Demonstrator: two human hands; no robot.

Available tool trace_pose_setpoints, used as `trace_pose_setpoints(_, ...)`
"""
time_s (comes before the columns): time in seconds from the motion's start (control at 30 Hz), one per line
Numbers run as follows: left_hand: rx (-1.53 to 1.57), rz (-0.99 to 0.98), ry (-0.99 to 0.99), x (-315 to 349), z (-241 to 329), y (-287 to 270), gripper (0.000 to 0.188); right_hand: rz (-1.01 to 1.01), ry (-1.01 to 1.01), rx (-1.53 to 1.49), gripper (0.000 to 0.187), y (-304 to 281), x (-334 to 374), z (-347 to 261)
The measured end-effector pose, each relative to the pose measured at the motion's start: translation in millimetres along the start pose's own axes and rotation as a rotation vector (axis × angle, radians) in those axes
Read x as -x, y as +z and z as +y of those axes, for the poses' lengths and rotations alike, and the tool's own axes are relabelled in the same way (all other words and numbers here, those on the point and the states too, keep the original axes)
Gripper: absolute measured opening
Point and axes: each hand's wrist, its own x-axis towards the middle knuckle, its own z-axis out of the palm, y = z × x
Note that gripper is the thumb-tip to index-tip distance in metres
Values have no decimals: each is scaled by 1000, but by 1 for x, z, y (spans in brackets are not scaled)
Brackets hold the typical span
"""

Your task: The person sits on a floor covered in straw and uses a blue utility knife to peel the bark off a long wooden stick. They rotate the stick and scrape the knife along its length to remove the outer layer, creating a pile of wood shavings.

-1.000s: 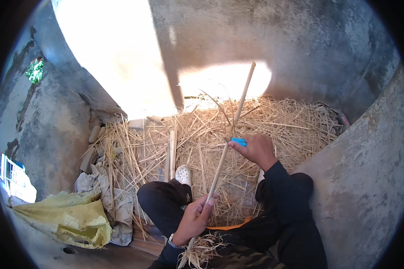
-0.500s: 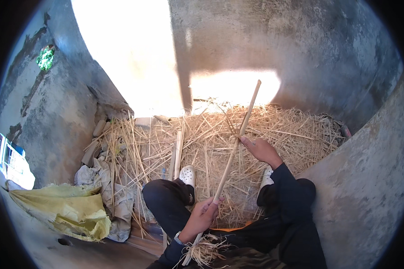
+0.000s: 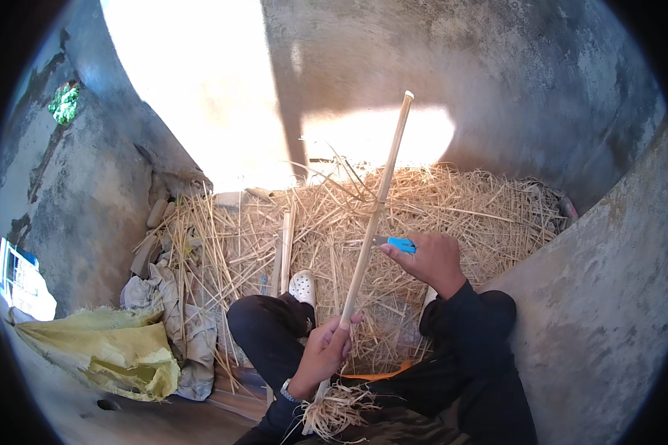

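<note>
My left hand [image 3: 323,354] is closed around the lower part of a long, pale bamboo strip [image 3: 386,178] that slants up and away to the right. A bunch of curled shavings [image 3: 341,410] hangs around the strip's near end, close to my wrist. In my right hand [image 3: 436,261] is a knife with a blue handle [image 3: 401,244], gripped in closed fingers. Its short blade points left and meets the strip about midway, or lies just beside it. Thin slivers [image 3: 352,182] stick out to the left of the strip, above the blade.
Straw-like shavings [image 3: 482,204] cover the floor between my legs and the far wall [image 3: 497,81]. Flat strips [image 3: 287,245] lie left of my white clog [image 3: 303,287]. A torn yellow sack [image 3: 107,348] and crumpled grey cloth [image 3: 197,371] lie at left. A concrete wall [image 3: 608,297] rises at right.
My right hand has come down the strip and turned, so the blue knife handle now shows. The strip has shifted slightly up and left, its far end reaching higher.
</note>
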Motion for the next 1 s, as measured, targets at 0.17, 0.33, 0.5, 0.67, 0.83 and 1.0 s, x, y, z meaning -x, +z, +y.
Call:
trace_pose_setpoints(0.17,8,-57,-2,13,-1,3,34,7,-7,-56,72,7,-7,18)
trace_pose_setpoints(0.33,26,-106,8,20,-2,6,34,1,-27,-98,73,17,-9,18)
trace_pose_setpoints(0.5,-165,-35,26,30,-2,-4,33,-19,-69,-103,72,30,-10,9)
trace_pose_setpoints(0.67,-296,-20,51,36,-1,-8,33,52,15,-52,70,58,-21,28)
trace_pose_setpoints(0.83,-300,-7,78,29,-15,-9,33,19,43,2,71,61,-24,26)
trace_pose_setpoints(1.0,6,-70,-10,11,-27,-12,35,-316,259,-213,72,28,-23,20)
